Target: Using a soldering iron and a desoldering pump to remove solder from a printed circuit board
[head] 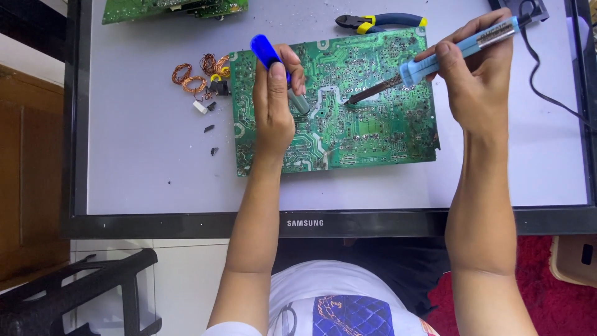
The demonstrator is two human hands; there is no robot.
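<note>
Your left hand point(272, 106) has a closed grip on a desoldering pump point(278, 70): blue plunger end sticks out above the grip, grey nozzle end below it, angled down toward the board point(373, 134). Nozzle tip sits on or just over the board, can't tell which.

Your right hand point(476, 74) has a closed, pen-style grip on a soldering iron point(435, 59). Light-blue handle runs up and away past the grip; the dark shaft points down and inward from it. Iron tip point(352, 99) touches the solder side of the board, near its middle. Pump nozzle is near that tip, on the side toward your left grip, not touching it.

Iron cord point(540, 87) leaves the handle end above your right grip and drops along the outer side of that hand.

Board lies flat, green solder side up, on the worktop point(143, 155), which is a monitor laid face up.

Pliers point(379, 22) with blue and yellow handles lie just beyond the board, between the two grips and further out. Copper coils point(193, 78) and small black bits sit outboard of your left grip, just beside the board edge. A second board point(168, 7) is at the far corner, well apart from either grip.
</note>
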